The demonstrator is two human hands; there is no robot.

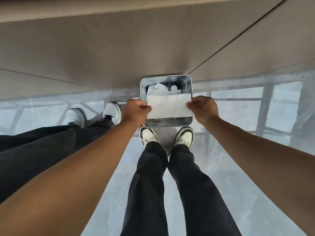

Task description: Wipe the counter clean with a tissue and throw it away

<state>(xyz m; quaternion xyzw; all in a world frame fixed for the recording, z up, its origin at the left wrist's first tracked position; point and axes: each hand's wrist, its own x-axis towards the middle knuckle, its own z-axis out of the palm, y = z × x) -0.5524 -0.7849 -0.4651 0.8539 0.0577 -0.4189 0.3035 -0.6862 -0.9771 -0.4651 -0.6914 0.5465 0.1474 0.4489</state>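
Note:
A white tissue (167,106) is stretched flat between both my hands, directly above an open metal bin (188,79) on the floor. My left hand (135,111) pinches the tissue's left edge and my right hand (203,107) pinches its right edge. Crumpled white paper (160,90) lies inside the bin, partly hidden by the tissue. The counter top is out of view; only its beige front panel (119,53) shows above the bin.
My two feet in white-and-dark sneakers (148,135) stand just in front of the bin. Another person's legs and white shoes (111,112) are at the left. The floor (238,176) is glossy and reflective.

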